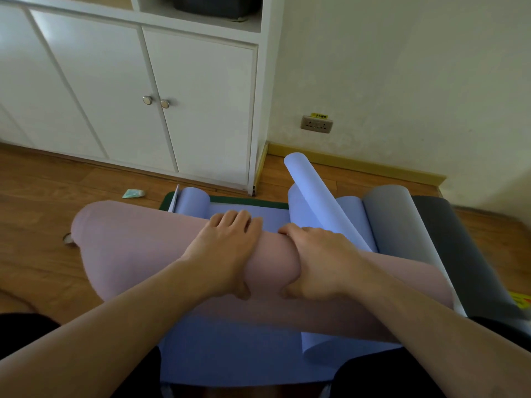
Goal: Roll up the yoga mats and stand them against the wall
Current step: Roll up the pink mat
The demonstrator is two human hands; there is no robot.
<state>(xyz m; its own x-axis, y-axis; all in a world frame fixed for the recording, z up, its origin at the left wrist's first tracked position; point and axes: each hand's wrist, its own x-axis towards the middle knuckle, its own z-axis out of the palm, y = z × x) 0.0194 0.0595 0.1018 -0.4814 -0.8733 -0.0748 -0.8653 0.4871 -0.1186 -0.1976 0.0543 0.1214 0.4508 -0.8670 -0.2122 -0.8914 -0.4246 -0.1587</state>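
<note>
While both hands are pressing down at frame centre, the pink mat roll (138,248) is lying across the middle of the frame, left end toward centre-left, right end running to the lower right. It's sitting on a flat blue mat (230,351) spread over the floor (43,196), w/ the blue sheet showing at bottom centre and again just above the roll. Left hand (227,248) is draped over the top of the roll, fingers bent over its far side, thumb tucked on the near side, so the grip is wrapping the roll. Right hand (319,262) is sitting just beside it, touching or nearly so, fingers curled over the far side and thumb under the near side, also clasping the roll.

Upper right of centre, a loose blue roll (316,191) is tilting up over other blue curls; a grey mat (393,216) and a dark mat (448,239) are lying alongside at the right edge. A green mat (244,203) edge is peeking out under the blue one near the cabinet. White cabinet (129,90) w/ two round knobs is filling the upper left; the cream wall (402,67) w/ a socket (316,124) is filling the upper right. A small pale-green item (133,193) is lying on the floor by the cabinet base; can't tell what it is.
</note>
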